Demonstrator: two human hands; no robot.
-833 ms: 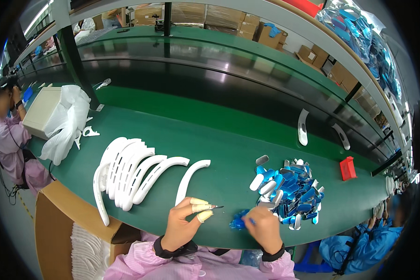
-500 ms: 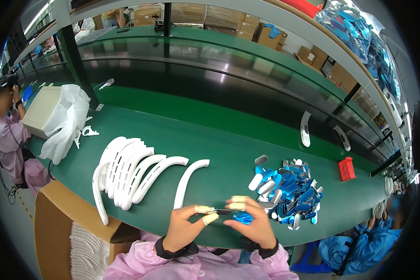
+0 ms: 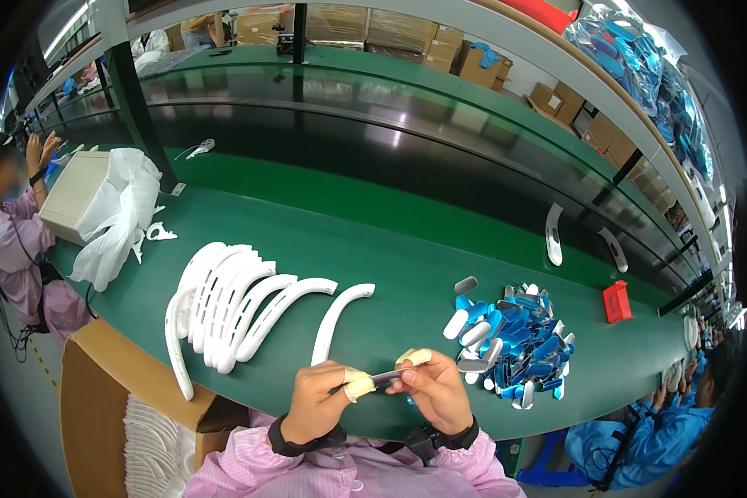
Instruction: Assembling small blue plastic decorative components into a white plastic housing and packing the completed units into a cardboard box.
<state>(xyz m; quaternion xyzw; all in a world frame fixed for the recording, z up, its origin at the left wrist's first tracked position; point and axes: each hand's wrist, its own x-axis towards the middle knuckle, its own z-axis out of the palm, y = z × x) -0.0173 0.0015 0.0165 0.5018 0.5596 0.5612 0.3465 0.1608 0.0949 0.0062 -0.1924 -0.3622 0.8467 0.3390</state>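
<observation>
Near the table's front edge, my left hand (image 3: 317, 402) pinches one end of a small dark oval plate (image 3: 386, 378) with taped fingertips. My right hand (image 3: 440, 394) grips the other end between thumb and fingers. A bit of blue film (image 3: 411, 401) shows beneath the right hand; whether it is held or lies on the table is unclear. Just beyond the left hand lies a single white curved part (image 3: 338, 324). Further left, several similar slotted curved parts (image 3: 241, 311) are lined up side by side. To the right is a pile of oval plates (image 3: 523, 340), many covered in blue film.
A red box (image 3: 617, 301) stands at the right. White curved pieces (image 3: 554, 235) lie on the conveyor beyond the green table (image 3: 407, 307). An open carton (image 3: 100, 390) of white parts sits at lower left. Co-workers are at left (image 3: 33, 257) and right (image 3: 656, 440).
My right hand has closed on the plate, which the left hand was holding. The blue film near the right hand is now mostly out of sight. The conveyor pieces have shifted slightly right.
</observation>
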